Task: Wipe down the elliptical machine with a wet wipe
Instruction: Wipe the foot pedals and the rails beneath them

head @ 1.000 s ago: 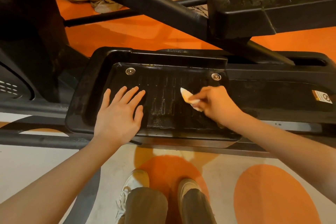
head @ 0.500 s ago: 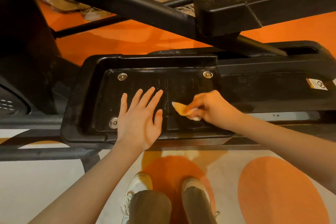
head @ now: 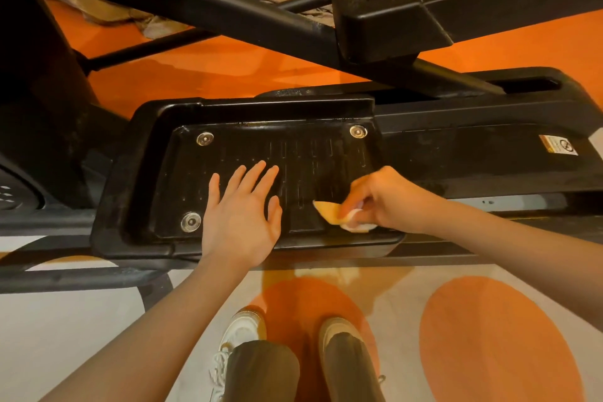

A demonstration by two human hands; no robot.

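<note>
Left hand flat on black pedal, fingers spread, right hand fingers pinching wet wipe at pedal's near edge

A warning sticker on the elliptical frame is illegible.

Bare forearms, dark olive trousers, white lace-up sneakers.

Crossbar low over pedal
</note>
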